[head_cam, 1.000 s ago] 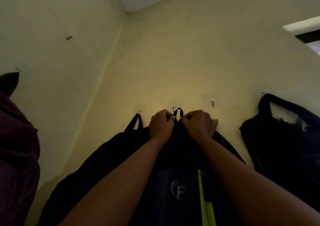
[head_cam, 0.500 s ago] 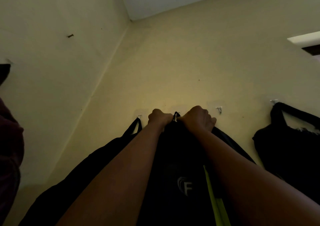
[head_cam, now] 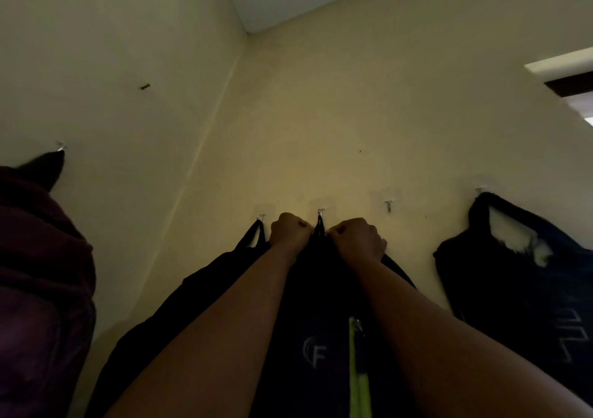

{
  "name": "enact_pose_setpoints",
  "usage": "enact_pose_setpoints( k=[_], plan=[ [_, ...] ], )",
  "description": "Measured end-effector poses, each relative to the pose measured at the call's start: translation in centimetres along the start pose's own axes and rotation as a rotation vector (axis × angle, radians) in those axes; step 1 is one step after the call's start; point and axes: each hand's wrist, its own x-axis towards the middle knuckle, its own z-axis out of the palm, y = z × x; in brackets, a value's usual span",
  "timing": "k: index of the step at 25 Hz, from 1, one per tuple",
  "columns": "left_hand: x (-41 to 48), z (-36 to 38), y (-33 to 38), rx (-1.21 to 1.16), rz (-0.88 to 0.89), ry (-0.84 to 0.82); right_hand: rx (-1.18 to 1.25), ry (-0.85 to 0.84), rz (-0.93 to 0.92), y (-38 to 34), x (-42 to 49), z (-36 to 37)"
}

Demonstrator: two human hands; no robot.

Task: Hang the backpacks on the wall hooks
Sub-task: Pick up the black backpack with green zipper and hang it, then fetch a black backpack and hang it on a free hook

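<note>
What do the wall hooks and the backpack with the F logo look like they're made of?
The empty hook looks like bright, shiny metal on a clear stick-on plastic pad, judging by its glint; dim light leaves that open. The backpack with the F logo looks like dark, matte woven fabric, probably synthetic: it folds softly. Its top loop looks like flat webbing.

I see bare wall above both hands; one free hook just right, hung backpacks crowding either side.
</note>
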Motion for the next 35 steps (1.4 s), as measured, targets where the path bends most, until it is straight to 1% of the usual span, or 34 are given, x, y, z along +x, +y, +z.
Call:
enact_pose_setpoints(
  k=[2,4,6,7,9,12,15,18,21,23,26,29,31,34,35],
  plan=[
    [-2.3,-1.0,1.0,-0.045,0.047,0.031,0.122,-0.070,-0.073,0.7,-1.3,-1.9],
    [-4.7,-2.1,1.6,-0.029,0.078,0.056,0.206,-0.098,-0.133,1.2,-2.7,-3.7],
    [-7.7,-2.8,2.4,-0.004,0.065,0.059,0.285,-0.131,-0.134,2.1,-4.4,-5.9],
    [-9.2,-2.9,2.7,-0.031,0.037,0.049,0.335,-0.154,-0.118,2.6,-5.5,-7.0],
    [-11.9,-3.1,3.2,-0.132,-0.049,0.033,0.426,-0.196,-0.062,3.5,-7.7,-9.0],
    [-16.3,-2.6,4.3,-0.266,-0.168,0.020,0.563,-0.257,0.088,4.9,-11.2,-12.3],
    [-20.9,-1.8,5.5,-0.305,-0.283,-0.024,0.693,-0.315,0.261,6.7,-15.2,-15.2],
    [-25.8,-1.3,6.8,-0.341,-0.358,-0.138,0.702,-0.367,0.372,8.1,-19.2,-18.2],
    [-30.8,-1.2,8.4,-0.399,-0.453,-0.217,0.713,-0.367,0.498,9.4,-22.7,-21.4],
    [-34.7,-1.5,9.5,-0.413,-0.483,-0.274,0.708,-0.357,0.562,10.0,-25.6,-23.9],
    [-41.2,-2.8,10.8,-0.491,-0.528,-0.361,0.658,-0.311,0.658,9.9,-31.3,-28.3],
    [-47.2,-4.2,11.9,-0.566,-0.618,-0.414,0.607,-0.250,0.723,10.2,-37.1,-33.1],
    [-51.9,-5.4,13.4,-0.602,-0.678,-0.497,0.517,-0.191,0.805,10.1,-41.3,-37.2],
    [-58.4,-6.2,16.7,-0.661,-0.705,-0.608,0.493,-0.139,0.835,8.7,-46.2,-44.3],
    [-60.7,-6.2,18.6,-0.678,-0.718,-0.645,0.455,-0.095,0.865,9.1,-47.4,-47.0]
  ],
)
